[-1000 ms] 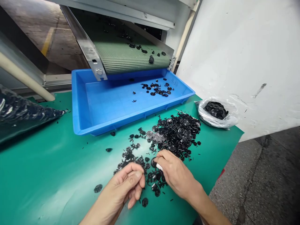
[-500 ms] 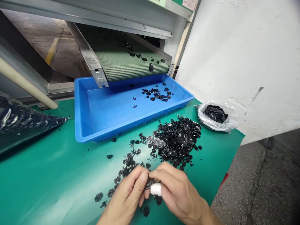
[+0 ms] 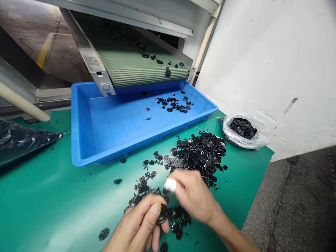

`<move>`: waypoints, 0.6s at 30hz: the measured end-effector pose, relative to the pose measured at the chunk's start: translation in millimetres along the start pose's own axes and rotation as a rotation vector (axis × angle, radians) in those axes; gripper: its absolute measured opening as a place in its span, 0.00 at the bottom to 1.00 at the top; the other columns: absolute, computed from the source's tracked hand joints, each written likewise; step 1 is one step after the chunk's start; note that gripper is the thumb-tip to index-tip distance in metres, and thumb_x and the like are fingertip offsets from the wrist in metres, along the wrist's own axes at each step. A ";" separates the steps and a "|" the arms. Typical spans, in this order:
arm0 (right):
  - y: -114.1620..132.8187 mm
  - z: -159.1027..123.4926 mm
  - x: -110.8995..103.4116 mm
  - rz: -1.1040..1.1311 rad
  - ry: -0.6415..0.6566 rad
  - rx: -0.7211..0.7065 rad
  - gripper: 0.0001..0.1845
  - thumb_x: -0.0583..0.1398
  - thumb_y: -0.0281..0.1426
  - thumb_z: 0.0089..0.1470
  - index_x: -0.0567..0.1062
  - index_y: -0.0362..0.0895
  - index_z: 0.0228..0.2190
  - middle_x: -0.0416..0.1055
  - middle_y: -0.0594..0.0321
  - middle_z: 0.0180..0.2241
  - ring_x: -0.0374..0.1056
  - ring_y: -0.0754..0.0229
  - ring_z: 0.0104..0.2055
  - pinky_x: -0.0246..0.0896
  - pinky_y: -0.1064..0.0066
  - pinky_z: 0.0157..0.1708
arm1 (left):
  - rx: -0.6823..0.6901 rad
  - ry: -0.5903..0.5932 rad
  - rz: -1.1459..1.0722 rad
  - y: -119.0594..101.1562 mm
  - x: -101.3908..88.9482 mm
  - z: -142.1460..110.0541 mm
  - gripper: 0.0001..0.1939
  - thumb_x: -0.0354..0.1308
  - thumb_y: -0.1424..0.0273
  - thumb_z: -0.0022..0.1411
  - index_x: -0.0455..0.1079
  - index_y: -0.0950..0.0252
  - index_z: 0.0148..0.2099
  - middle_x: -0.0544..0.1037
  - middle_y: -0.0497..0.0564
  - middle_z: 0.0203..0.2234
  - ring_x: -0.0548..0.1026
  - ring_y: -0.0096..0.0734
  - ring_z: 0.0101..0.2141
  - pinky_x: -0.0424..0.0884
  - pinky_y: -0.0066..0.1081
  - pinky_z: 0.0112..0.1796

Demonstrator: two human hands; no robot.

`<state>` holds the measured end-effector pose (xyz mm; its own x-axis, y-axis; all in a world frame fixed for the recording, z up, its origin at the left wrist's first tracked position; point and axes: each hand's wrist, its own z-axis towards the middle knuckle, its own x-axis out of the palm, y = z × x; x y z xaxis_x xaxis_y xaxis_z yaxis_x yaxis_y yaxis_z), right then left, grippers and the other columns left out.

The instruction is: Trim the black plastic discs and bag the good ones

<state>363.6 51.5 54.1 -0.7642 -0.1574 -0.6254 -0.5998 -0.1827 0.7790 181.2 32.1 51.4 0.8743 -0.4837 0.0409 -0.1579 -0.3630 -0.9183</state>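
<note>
My left hand (image 3: 138, 224) pinches a round black plastic disc (image 3: 162, 214) between thumb and fingers, low in the view. My right hand (image 3: 191, 194) is motion-blurred just above it, over the edge of a heap of black plastic discs and pin-like fasteners (image 3: 199, 154). A white wrap (image 3: 170, 185) covers one of its fingertips. Nothing shows in that hand, though the blur hides its fingers' grip. More black pieces (image 3: 139, 189) lie scattered under and around both hands.
A blue plastic tray (image 3: 131, 145) with several black pieces stands on the green mat (image 3: 52, 196), beneath the end of a green mesh conveyor belt (image 3: 136, 68). A plastic bag of black discs (image 3: 243, 131) sits at the mat's far right; a dark bag (image 3: 21, 140) lies left.
My hands have come apart: the right hand has moved up and right, away from the left. The black disc now shows in my left hand, and the view has shifted slightly.
</note>
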 end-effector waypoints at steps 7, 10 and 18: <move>-8.2 70.9 -19.9 -0.694 0.163 0.016 0.14 0.52 0.18 0.54 0.75 0.40 0.37 0.68 0.53 0.38 0.65 0.60 0.29 0.60 0.68 0.27 | -0.076 0.046 -0.559 -2.3 -16.3 16.0 0.13 0.57 0.59 0.64 0.72 0.63 0.43 0.78 0.51 0.30 0.71 0.26 0.22 0.69 0.23 0.18; -9.3 71.0 -19.9 -0.671 0.182 -0.007 0.13 0.53 0.18 0.53 0.74 0.40 0.36 0.69 0.56 0.35 0.64 0.60 0.28 0.60 0.68 0.28 | -0.075 0.021 -0.661 -2.4 -20.6 19.3 0.12 0.56 0.59 0.65 0.71 0.63 0.39 0.76 0.50 0.31 0.69 0.24 0.23 0.70 0.22 0.19; 1.0 4.4 0.4 0.403 0.066 0.108 0.19 0.52 0.23 0.58 0.73 0.47 0.48 0.70 0.63 0.37 0.70 0.67 0.28 0.68 0.74 0.26 | -0.074 -0.002 -0.194 2.4 -8.4 15.0 0.16 0.52 0.52 0.65 0.65 0.60 0.37 0.69 0.42 0.19 0.57 0.21 0.15 0.51 0.22 0.17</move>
<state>361.7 55.6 54.8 -0.9282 -0.2576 -0.2686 -0.2800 0.0079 0.9600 180.3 47.2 42.9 0.8923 -0.3979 0.2134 -0.0198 -0.5068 -0.8618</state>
